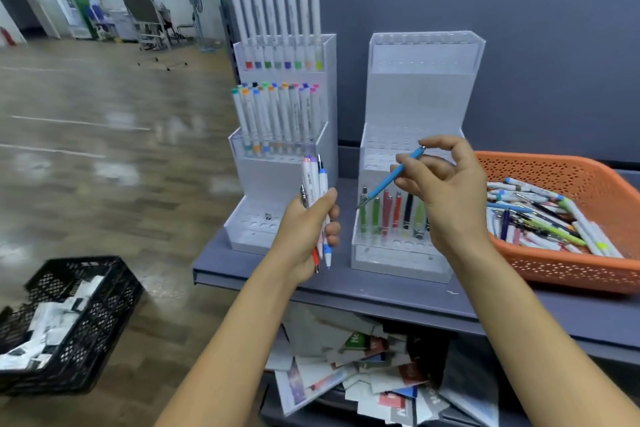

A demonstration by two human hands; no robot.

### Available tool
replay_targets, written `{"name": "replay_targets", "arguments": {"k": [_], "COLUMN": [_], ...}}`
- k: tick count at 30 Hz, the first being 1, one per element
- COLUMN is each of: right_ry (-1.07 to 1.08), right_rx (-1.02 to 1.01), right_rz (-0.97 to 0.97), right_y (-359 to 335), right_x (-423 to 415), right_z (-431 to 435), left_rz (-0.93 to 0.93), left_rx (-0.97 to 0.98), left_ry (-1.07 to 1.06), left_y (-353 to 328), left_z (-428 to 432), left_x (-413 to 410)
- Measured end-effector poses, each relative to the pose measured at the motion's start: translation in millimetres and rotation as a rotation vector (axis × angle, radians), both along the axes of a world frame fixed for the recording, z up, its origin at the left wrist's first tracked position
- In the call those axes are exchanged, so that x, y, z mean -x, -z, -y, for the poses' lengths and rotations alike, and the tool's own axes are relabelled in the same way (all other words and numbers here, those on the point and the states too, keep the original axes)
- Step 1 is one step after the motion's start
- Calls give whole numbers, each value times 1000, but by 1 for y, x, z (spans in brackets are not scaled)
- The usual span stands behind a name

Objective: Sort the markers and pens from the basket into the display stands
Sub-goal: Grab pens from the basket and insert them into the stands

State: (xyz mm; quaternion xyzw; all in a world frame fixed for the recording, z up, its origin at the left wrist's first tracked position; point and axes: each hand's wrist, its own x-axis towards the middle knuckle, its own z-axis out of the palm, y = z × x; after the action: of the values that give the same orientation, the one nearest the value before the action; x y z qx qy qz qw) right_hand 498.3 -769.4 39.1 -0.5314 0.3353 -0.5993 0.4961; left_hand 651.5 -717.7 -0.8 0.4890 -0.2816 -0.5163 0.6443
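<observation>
Fingers [437,142] of right hand [446,194] pinch blue pen [388,181] slantwise at frame centre, tip aimed at front row of pen stand [398,263], likely for slotting; left hand [308,230] fingers curl round upright bundle of pens [314,184] kept ready, basket [554,270] at right edge holding plenty more.

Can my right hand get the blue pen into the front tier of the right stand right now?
Likely yes. The right hand holds the blue pen just above the front tier of the right stand; nothing lies between, and empty holes show before the standing pens.
</observation>
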Motion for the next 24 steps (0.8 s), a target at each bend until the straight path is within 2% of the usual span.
{"name": "replay_targets", "arguments": {"k": [6, 14, 24], "right_ry": [87, 347, 347], "right_rx": [85, 221, 274], "right_rz": [-102, -333, -556], "right_y": [19, 29, 53], "right_x": [-22, 2, 10], "right_z": [-10, 2, 33], "left_rz": [-77, -94, -108], "left_rx": [-19, -83, -101], "left_ry": [86, 159, 187], "left_y": [10, 17, 15], "left_z": [-9, 3, 22], "left_x": [-27, -16, 2]}}
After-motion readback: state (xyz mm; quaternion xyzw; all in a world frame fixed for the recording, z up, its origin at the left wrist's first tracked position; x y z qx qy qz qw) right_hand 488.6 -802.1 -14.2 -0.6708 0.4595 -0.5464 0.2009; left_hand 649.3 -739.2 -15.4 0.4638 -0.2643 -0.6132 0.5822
